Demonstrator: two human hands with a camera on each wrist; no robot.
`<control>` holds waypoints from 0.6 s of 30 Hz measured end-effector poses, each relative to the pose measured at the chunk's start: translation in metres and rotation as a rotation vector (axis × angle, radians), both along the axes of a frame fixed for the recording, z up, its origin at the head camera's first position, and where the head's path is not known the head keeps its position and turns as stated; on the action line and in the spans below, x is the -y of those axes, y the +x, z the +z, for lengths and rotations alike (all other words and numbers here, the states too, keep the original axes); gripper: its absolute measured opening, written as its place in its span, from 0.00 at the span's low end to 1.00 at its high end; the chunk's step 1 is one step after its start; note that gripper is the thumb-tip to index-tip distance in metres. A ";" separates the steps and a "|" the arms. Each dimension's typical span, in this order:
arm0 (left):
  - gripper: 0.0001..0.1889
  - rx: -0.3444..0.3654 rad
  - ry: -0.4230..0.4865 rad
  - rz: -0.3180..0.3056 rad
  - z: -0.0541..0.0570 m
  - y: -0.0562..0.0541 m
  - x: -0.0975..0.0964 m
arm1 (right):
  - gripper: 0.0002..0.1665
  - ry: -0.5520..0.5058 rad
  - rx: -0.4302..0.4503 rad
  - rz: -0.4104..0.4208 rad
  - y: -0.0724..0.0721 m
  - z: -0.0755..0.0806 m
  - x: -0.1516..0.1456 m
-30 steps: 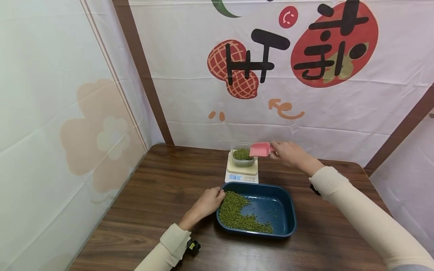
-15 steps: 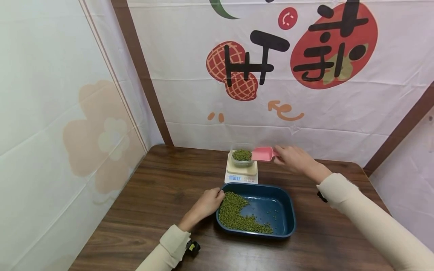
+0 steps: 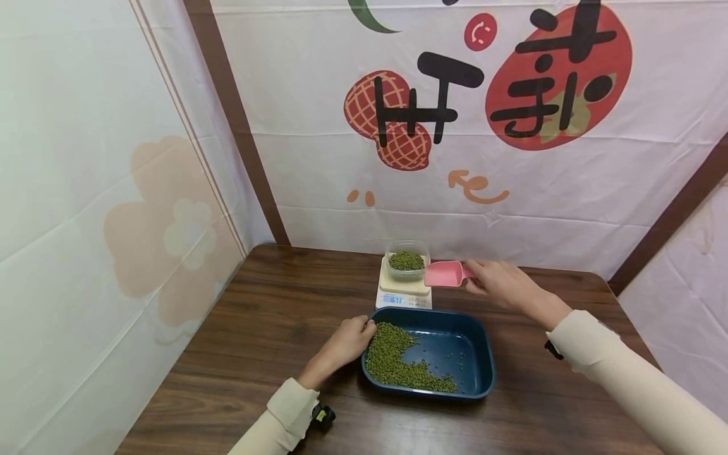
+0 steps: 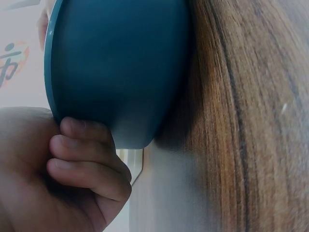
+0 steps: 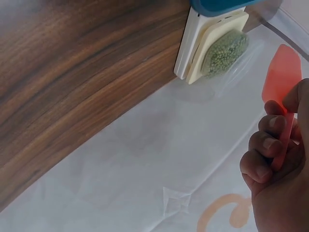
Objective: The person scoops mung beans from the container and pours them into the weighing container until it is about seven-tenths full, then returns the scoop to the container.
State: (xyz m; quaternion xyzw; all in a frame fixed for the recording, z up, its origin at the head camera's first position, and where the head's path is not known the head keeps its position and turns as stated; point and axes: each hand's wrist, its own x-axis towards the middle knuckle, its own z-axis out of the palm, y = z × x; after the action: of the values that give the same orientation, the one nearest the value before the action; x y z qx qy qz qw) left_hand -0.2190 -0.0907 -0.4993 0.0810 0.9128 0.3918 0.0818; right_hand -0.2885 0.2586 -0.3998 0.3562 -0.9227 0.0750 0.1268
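My right hand (image 3: 503,284) grips the handle of a pink scoop (image 3: 443,274), fingers curled round it in the right wrist view. No beans show in the scoop (image 5: 282,72), which sits just right of a clear plastic container (image 3: 408,274). Green beans (image 3: 406,260) that look like mung beans fill part of that container. It stands on a kitchen scale (image 3: 405,299) with a lit display. At the left rim of a blue tray (image 3: 486,354), my left hand (image 3: 349,338) pinches the edge; the left wrist view shows its fingers (image 4: 84,150) curled against the tray's outer wall.
Inside the tray, a heap of green beans (image 3: 392,360) lies along the left and front, with a few scattered at right. Everything stands on a brown wooden table (image 3: 273,303). A white printed curtain (image 3: 318,158) hangs right behind the scale.
My right hand has drawn the scoop away from the container, to the right and nearer me. The scale's display reading has changed. My left hand stays at the tray's rim.
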 end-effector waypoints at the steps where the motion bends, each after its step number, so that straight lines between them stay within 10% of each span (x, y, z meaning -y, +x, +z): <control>1: 0.19 0.002 -0.003 0.001 0.000 0.000 0.000 | 0.08 -0.004 -0.004 0.003 0.002 0.000 0.000; 18: 0.19 -0.014 0.010 -0.018 -0.006 -0.001 0.002 | 0.09 0.040 -0.033 0.030 0.040 -0.008 -0.004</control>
State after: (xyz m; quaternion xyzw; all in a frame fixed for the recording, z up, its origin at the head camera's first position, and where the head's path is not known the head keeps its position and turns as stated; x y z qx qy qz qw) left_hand -0.2196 -0.0928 -0.5058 0.0924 0.9105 0.3952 0.0786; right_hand -0.2481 0.2630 -0.4081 0.3737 -0.9164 0.0528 0.1335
